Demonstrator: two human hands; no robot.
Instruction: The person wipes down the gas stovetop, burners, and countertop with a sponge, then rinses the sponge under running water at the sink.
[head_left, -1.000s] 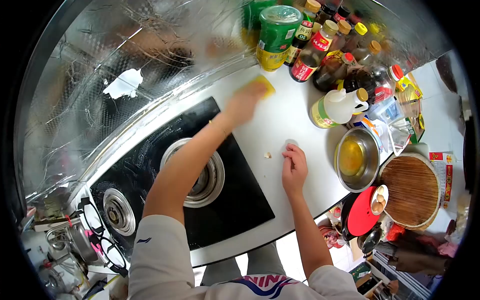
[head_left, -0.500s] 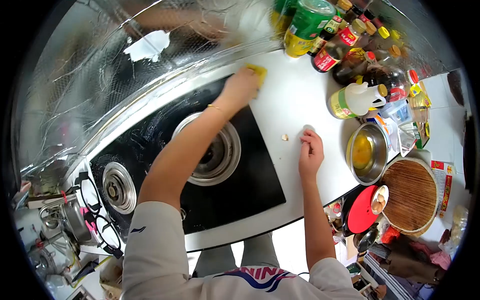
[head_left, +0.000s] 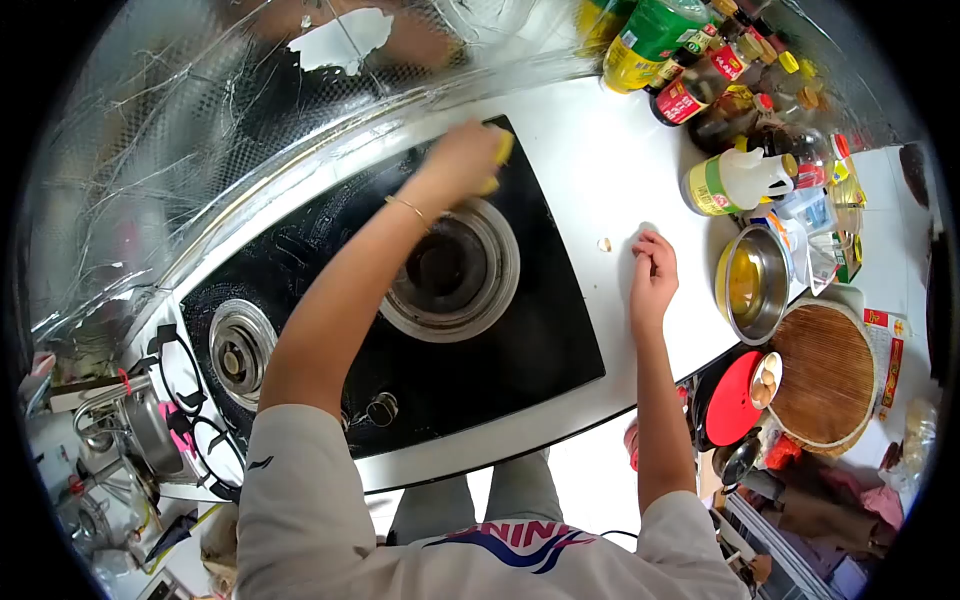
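My left hand (head_left: 462,163), slightly blurred, is closed on a yellow cleaning cloth (head_left: 504,150) and presses it on the far part of the black glass cooktop (head_left: 545,310). Fingers hide most of the cloth. Below that hand is the large round burner (head_left: 447,268), partly covered by my forearm. Wet streaks show on the glass along its far left side. My right hand (head_left: 655,268) rests on the white counter (head_left: 570,170) right of the cooktop, fingers curled in, nothing visible in them. A small pale scrap (head_left: 604,244) lies just left of it.
Sauce bottles (head_left: 690,97) and a white-handled jug (head_left: 722,183) crowd the back right. A metal bowl (head_left: 752,285) with yellow liquid stands right of my right hand, near a round wooden board (head_left: 825,375) and eggs (head_left: 766,380). Foil (head_left: 200,130) lines the wall behind.
My left hand has drawn the cloth from the white counter at the cooktop's far corner back leftward onto the black glass. The view has shifted slightly; my right hand stays put.
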